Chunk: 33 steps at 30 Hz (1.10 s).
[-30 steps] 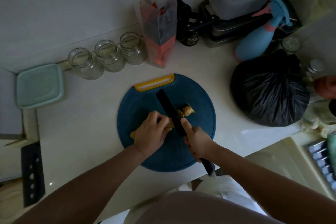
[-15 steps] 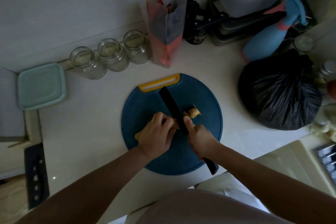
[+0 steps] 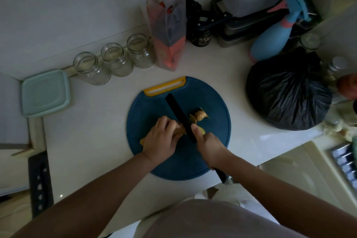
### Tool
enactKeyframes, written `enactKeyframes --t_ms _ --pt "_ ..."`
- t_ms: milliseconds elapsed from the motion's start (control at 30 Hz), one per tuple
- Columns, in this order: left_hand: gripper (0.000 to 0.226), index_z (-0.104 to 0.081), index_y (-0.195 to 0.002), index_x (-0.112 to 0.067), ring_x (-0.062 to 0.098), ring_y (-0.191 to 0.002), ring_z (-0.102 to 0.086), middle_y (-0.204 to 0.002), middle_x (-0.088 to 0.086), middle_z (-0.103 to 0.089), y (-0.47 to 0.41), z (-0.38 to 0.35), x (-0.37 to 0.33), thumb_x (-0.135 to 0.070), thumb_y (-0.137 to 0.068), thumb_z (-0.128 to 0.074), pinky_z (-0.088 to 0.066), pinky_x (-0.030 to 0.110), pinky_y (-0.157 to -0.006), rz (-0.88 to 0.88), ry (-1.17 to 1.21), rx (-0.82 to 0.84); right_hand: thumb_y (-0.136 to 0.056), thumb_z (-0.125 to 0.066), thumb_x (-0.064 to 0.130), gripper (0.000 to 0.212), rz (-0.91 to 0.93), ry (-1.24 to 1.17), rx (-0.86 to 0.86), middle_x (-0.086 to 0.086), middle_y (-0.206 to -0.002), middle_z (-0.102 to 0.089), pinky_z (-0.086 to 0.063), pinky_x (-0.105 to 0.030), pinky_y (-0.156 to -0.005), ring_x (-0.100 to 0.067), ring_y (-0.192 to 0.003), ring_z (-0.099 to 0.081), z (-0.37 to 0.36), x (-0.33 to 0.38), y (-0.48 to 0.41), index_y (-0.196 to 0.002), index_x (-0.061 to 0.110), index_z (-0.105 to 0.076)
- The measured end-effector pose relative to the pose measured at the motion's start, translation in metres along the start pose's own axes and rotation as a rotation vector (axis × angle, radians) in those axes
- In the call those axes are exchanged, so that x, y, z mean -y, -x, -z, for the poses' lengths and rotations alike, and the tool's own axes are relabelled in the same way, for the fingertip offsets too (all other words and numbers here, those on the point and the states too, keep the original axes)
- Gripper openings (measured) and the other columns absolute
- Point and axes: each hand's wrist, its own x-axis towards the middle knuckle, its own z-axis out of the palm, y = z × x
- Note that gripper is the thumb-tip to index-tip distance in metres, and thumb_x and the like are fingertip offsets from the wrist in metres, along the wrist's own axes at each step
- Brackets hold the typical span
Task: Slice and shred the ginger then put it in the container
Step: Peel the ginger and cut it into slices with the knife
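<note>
A round blue cutting board point(image 3: 212, 150) with a yellow handle lies on the white counter. My left hand point(image 3: 162, 139) curls over a piece of ginger point(image 3: 143, 141), holding it down; most of the piece is hidden under the fingers. My right hand point(image 3: 209, 145) grips the handle of a black knife point(image 3: 178, 113), forefinger along the blade's back, with the blade down across the ginger. Cut ginger pieces point(image 3: 200, 116) lie just right of the blade. A pale green lidded container point(image 3: 45, 92) sits at the far left.
Three empty glass jars point(image 3: 116, 59) line the wall behind the board. A plastic bag with red contents point(image 3: 168, 31), a dark jar, a blue spray bottle point(image 3: 272, 40) and a black bag point(image 3: 289, 91) crowd the back right. The counter edge runs just below the board.
The knife has shifted slightly left along the ginger, and another slice now lies beside the blade near my right forefinger. Both hands keep their hold.
</note>
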Motion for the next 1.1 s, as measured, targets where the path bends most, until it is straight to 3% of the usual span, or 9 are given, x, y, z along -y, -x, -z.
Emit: enactKeyframes --t_ms 200,433,500,567,633,700,800,900,1100 --pt "0.020 -0.045 -0.095 -0.017 0.022 -0.076 -0.052 -0.087 0.007 -0.050 -0.001 -0.005 -0.004 -0.034 -0.087 -0.050 -0.041 0.026 -0.053 -0.003 -0.007 -0.061 -0.094 -0.023 0.067 0.054 -0.005 -0.061 -0.019 -0.003 -0.070 -0.051 -0.041 -0.031 -0.076 -0.017 -0.066 -0.051 -0.003 0.000 -0.005 -0.070 0.023 -0.044" --pt "0.017 -0.044 -0.094 -0.019 0.015 -0.075 -0.044 -0.086 0.004 -0.048 -0.001 -0.006 -0.003 -0.033 -0.088 -0.051 -0.031 0.020 -0.057 -0.017 -0.026 -0.065 -0.101 -0.021 0.055 0.044 0.007 0.014 0.019 -0.011 -0.088 -0.056 -0.037 -0.030 -0.078 -0.023 -0.081 -0.055 -0.002 0.012 -0.008 -0.078 0.026 -0.045" --pt "0.016 -0.044 -0.092 -0.019 0.016 -0.074 -0.045 -0.084 0.004 -0.048 -0.001 -0.007 -0.003 -0.033 -0.088 -0.050 -0.031 0.020 -0.056 -0.012 -0.019 -0.056 -0.105 -0.022 0.042 0.036 -0.014 0.032 -0.007 -0.018 -0.102 -0.053 -0.041 -0.032 -0.082 -0.029 -0.094 -0.054 -0.002 0.021 -0.016 -0.107 0.022 -0.052" --pt "0.016 -0.042 -0.090 -0.019 0.014 -0.073 -0.043 -0.083 0.004 -0.048 -0.001 -0.007 -0.003 -0.033 -0.088 -0.048 -0.031 0.020 -0.057 -0.012 -0.021 -0.059 -0.106 -0.027 0.028 0.046 -0.067 -0.066 -0.090 -0.023 -0.118 -0.048 -0.045 -0.035 -0.089 -0.032 -0.104 -0.054 -0.002 0.022 -0.029 -0.150 0.016 -0.020" --pt "0.016 -0.042 -0.090 -0.019 0.015 -0.073 -0.043 -0.083 0.004 -0.048 -0.002 -0.007 -0.002 -0.034 -0.089 -0.047 -0.034 0.021 -0.056 -0.012 -0.023 -0.064 -0.106 -0.029 0.023 0.056 -0.065 -0.025 -0.104 -0.024 -0.123 -0.046 -0.046 -0.035 -0.092 -0.034 -0.108 -0.053 -0.003 0.025 -0.030 -0.154 0.014 -0.002" --pt "0.017 -0.042 -0.090 -0.018 0.017 -0.071 -0.047 -0.083 0.004 -0.048 -0.002 -0.007 -0.001 -0.035 -0.089 -0.047 -0.034 0.022 -0.055 -0.006 -0.025 -0.067 -0.106 -0.026 0.031 0.050 -0.052 -0.024 -0.094 -0.020 -0.112 -0.051 -0.044 -0.037 -0.090 -0.036 -0.107 -0.055 -0.004 0.027 -0.025 -0.150 0.006 -0.023" --pt "0.019 -0.043 -0.089 -0.017 0.020 -0.070 -0.050 -0.083 0.006 -0.049 -0.001 -0.008 0.000 -0.035 -0.089 -0.049 -0.037 0.025 -0.055 -0.013 -0.035 -0.070 -0.102 -0.018 0.051 0.066 -0.030 0.021 -0.030 -0.013 -0.094 -0.050 -0.041 -0.037 -0.082 -0.033 -0.090 -0.053 -0.003 0.032 -0.018 -0.117 0.000 -0.057" --pt "0.020 -0.051 -0.090 -0.015 0.022 -0.074 -0.052 -0.086 0.007 -0.050 0.001 -0.009 0.000 -0.035 -0.090 -0.051 -0.044 0.031 -0.058 0.006 -0.030 -0.071 -0.102 -0.019 0.052 0.044 0.010 0.045 -0.010 -0.012 -0.092 -0.052 -0.036 -0.029 -0.078 -0.027 -0.086 -0.053 -0.004 0.017 -0.007 -0.081 0.029 -0.049" --pt "0.023 -0.061 -0.094 -0.010 0.023 -0.080 -0.054 -0.090 0.008 -0.051 0.002 -0.010 -0.003 -0.031 -0.089 -0.052 -0.046 0.032 -0.061 0.008 -0.033 -0.071 -0.100 -0.023 0.053 0.052 0.004 0.023 -0.032 -0.012 -0.068 -0.052 -0.039 -0.029 -0.067 -0.016 -0.058 -0.050 -0.009 -0.003 0.006 -0.066 0.018 -0.042"
